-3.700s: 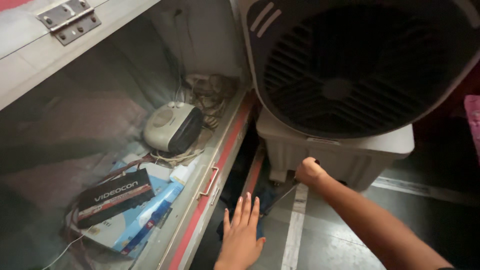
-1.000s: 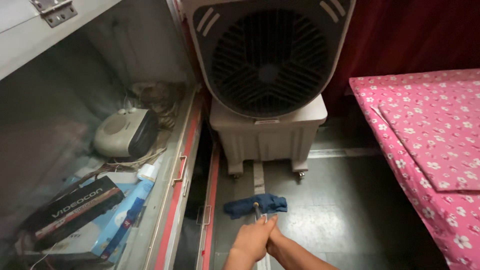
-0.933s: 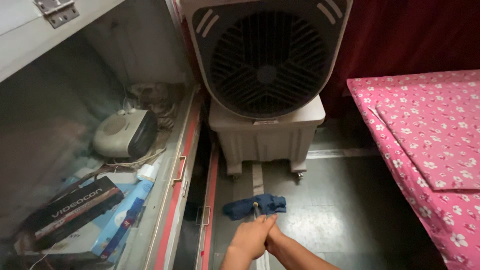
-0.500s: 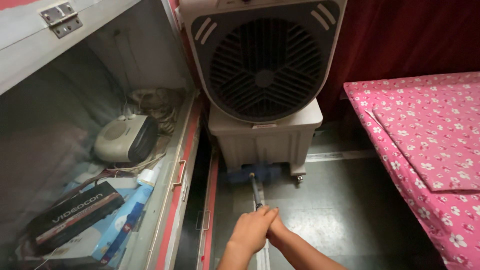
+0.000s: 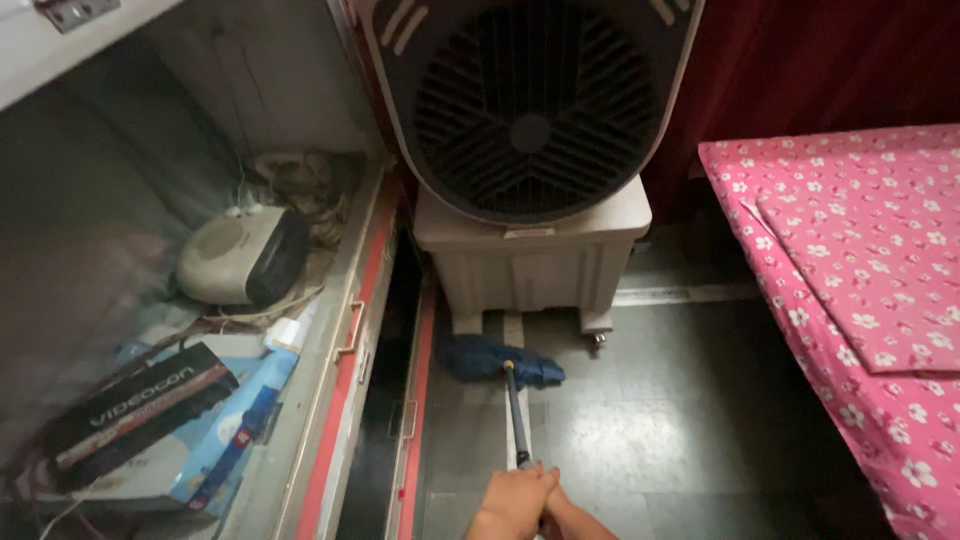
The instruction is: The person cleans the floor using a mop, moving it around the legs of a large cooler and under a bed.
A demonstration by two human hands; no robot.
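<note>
Both my hands grip one mop handle (image 5: pixel 516 415) at the bottom of the head view. My left hand (image 5: pixel 508 500) wraps the handle's near end, and my right hand (image 5: pixel 556 510) presses against it from the right. The dark handle runs away from me to a blue cloth mop head (image 5: pixel 490 360). That mop head lies on the grey tiled floor (image 5: pixel 640 430), just in front of the base of a white air cooler (image 5: pixel 525 150), near its left foot.
An open storage box (image 5: pixel 345 330) with a red-edged rim stands at the left, holding a small heater (image 5: pixel 235 255), tangled cords and flat cartons (image 5: pixel 150 410). A bed with a pink flowered sheet (image 5: pixel 860 260) fills the right. A dark red curtain (image 5: pixel 800 70) hangs behind.
The mop head, pushed up under the cooler's base half a second ago, has come back a little and to the left. Both hands have dropped lower in view.
</note>
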